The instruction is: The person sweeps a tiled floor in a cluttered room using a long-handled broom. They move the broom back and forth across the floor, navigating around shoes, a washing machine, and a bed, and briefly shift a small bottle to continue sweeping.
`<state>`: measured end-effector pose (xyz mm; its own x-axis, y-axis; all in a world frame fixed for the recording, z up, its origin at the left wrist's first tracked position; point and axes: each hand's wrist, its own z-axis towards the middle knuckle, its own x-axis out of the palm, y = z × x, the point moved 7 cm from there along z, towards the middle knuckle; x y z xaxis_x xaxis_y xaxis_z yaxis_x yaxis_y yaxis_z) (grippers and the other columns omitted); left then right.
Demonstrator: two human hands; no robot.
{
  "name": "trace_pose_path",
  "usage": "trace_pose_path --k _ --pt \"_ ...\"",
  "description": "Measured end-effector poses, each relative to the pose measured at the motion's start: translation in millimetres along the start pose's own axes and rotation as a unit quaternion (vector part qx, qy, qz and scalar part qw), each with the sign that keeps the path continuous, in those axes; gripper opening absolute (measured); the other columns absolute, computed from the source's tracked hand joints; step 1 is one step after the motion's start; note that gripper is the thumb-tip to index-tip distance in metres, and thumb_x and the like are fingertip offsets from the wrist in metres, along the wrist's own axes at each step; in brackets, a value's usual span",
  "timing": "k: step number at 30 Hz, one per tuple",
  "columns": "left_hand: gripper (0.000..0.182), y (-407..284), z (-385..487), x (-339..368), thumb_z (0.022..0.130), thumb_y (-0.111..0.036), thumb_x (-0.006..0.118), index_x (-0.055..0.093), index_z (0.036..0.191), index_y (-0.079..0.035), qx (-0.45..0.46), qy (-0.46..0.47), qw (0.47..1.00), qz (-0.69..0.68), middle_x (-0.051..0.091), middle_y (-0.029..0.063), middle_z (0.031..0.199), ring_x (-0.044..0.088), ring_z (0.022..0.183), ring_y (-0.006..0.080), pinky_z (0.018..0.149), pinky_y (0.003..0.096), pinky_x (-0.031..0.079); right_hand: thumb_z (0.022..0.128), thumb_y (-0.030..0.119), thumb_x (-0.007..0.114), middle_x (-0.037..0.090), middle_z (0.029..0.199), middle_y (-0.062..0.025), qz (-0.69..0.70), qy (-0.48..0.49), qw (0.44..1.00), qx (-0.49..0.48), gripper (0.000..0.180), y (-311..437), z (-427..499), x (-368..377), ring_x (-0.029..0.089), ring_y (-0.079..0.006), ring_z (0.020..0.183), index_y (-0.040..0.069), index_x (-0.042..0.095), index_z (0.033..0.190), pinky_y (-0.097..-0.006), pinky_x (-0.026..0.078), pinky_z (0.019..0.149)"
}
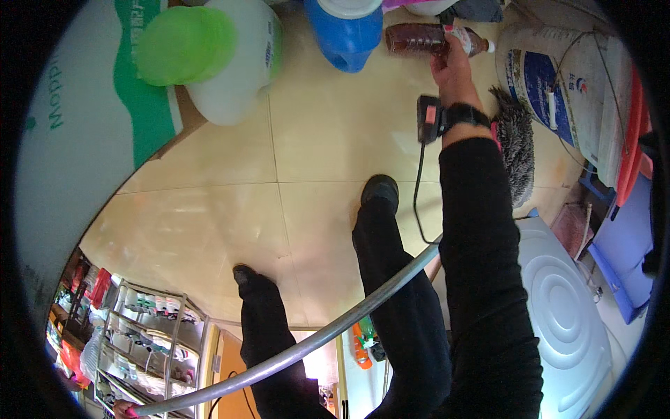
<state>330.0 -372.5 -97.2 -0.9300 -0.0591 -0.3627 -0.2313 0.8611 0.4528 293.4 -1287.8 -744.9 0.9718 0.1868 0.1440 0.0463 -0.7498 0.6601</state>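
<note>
My right hand (pixel 453 68) is closed around the middle of a clear plastic bottle (pixel 413 39) of dark reddish-brown liquid, held sideways over the tiled floor with its white cap to the right. A dark band and a small black device (pixel 429 119) with a cable are at that wrist. At the lower left edge my left hand (pixel 122 408), partly cut off, grips the pinkish end of a long metal pole (pixel 324 332). The pole slants up across my legs, its far end hidden behind my right sleeve. Beside the bottle stands a blue plastic jug (pixel 345 34) with a white cap.
A white jug (pixel 225 99) with a green cap and a large white-and-green carton (pixel 141 105) stand at the left. At right are a labelled white bucket (pixel 555 89), a grey fluffy mop head (pixel 518 157) and a pale ringed panel (pixel 555 298). A metal shoe rack (pixel 172 335) stands lower left.
</note>
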Motion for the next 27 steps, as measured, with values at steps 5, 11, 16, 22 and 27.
trace_pose_path --k 5,11,16,22,27 --pt "0.054 -3 9 -1 0.081 -0.019 0.067 0.045 0.128 -0.006 -0.001 0.021 0.998 0.067 0.057 0.0101 0.108 0.052 0.099 0.0157 0.088 0.0304 0.043 0.072 0.016 0.073 0.054 0.104 -0.0071 -0.004 -0.004 0.982 -0.187 0.056 -20 -92 8 0.057 -0.0212 0.084 0.011 0.039 0.116 -0.0374 0.049 0.065" --pt "0.042 0 21 7 0.087 -0.014 0.06 0.048 0.126 -0.003 0.003 0.018 0.996 -0.093 0.059 0.0108 0.108 0.055 0.099 0.0168 0.087 0.0276 0.044 0.061 0.012 0.079 0.05 0.11 -0.0123 -0.228 0.057 0.868 -0.437 0.072 -46 -155 64 0.052 -0.0284 0.099 0.005 0.038 0.12 -0.035 0.043 0.088" --pt "0.037 -41 32 11 0.079 -0.012 0.068 0.055 0.112 -0.003 0.087 -0.001 0.993 -0.076 0.058 0.0054 0.089 0.053 0.08 0.014 0.073 0.0268 0.046 0.055 0.013 0.081 0.047 0.112 -0.0151 -0.285 0.015 0.866 -0.411 0.075 -67 -176 84 0.05 -0.0314 0.104 0.001 0.04 0.117 -0.0377 0.041 0.092" --pt "0.04 -78 38 2 0.075 -0.017 0.07 0.057 0.111 -0.004 0.225 -0.05 0.965 0.127 0.06 0.0056 0.082 0.053 0.072 0.0143 0.065 0.0288 0.045 0.057 0.021 0.082 0.046 0.119 -0.0226 -0.305 0.002 0.859 -0.411 0.087 -71 -187 90 0.046 -0.0359 0.113 -0.004 0.035 0.125 -0.0396 0.038 0.096" --pt "0.041 -33 44 -2 0.077 -0.022 0.069 0.057 0.112 -0.004 0.175 -0.079 0.975 0.109 0.058 0.0043 0.079 0.051 0.069 0.0149 0.063 0.0287 0.044 0.063 0.034 0.078 0.039 0.129 -0.0311 -0.445 0.0 0.868 -0.22 0.096 -89 -217 59 0.04 -0.0394 0.121 -0.013 0.029 0.131 -0.0406 0.035 0.1"
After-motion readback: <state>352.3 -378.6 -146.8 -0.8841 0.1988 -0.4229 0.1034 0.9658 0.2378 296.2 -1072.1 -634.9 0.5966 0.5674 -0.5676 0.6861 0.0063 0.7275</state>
